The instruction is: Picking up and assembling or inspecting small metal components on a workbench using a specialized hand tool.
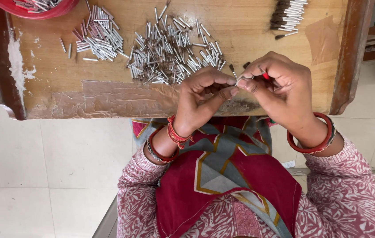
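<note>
tube (241, 79), seemingly between both grips

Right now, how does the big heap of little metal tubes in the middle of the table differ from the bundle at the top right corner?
The middle heap is loose and scattered, tubes pointing every way; the corner bundle lies neatly aligned side by side. The heap is plain silver, while the bundle shows dark brown tips at one end. The heap is larger. Both rest on the wooden table.

Shiny metal tubes (170, 50) heaped on a worn, matt wooden table (249, 26) patched with glossy, wrinkled brown tape (121, 99).
</note>
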